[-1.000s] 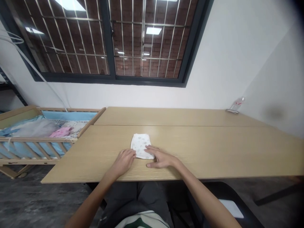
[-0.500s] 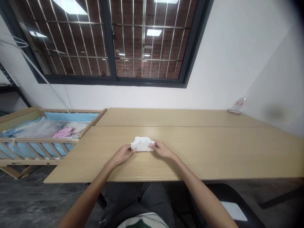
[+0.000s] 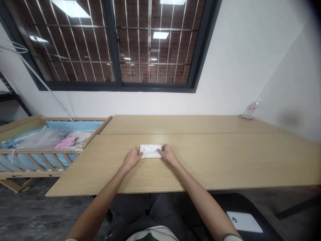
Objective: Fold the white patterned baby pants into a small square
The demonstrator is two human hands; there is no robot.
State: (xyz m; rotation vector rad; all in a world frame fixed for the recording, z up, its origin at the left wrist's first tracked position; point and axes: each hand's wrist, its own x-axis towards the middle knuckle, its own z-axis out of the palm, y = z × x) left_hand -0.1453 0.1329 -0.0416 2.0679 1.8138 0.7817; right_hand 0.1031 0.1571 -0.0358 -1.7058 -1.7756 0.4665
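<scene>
- Dark pants [image 3: 140,214] are showing at the bottom, under the edge of the table
- A white flat thing [image 3: 245,222] with a dark round spot is lying on a black seat [image 3: 233,201], low on the right side
- The left hand [image 3: 132,158] is pinching the left end of a small white cloth, with its thumb pressing on top
- The right hand [image 3: 168,154] is pinching the right end the same way, so both hands are grasping it
- The small white cloth [image 3: 150,151] is sitting folded between the two hands, over the near part of the table, and its folds are making a neat, wide shape
- The big light-wood table [image 3: 225,164] is stretching far to the right
- A wooden crib [image 3: 37,151] is standing by the table's left end, and a pink cloth [image 3: 65,142] is lying inside it
- A clear bottle [image 3: 251,109] is standing near the far right corner of the table
- A dark window frame [image 3: 117,85] is running along the white wall [image 3: 225,73], and metal bars [image 3: 149,33] are crossing in front of red bricks [image 3: 157,73]
</scene>
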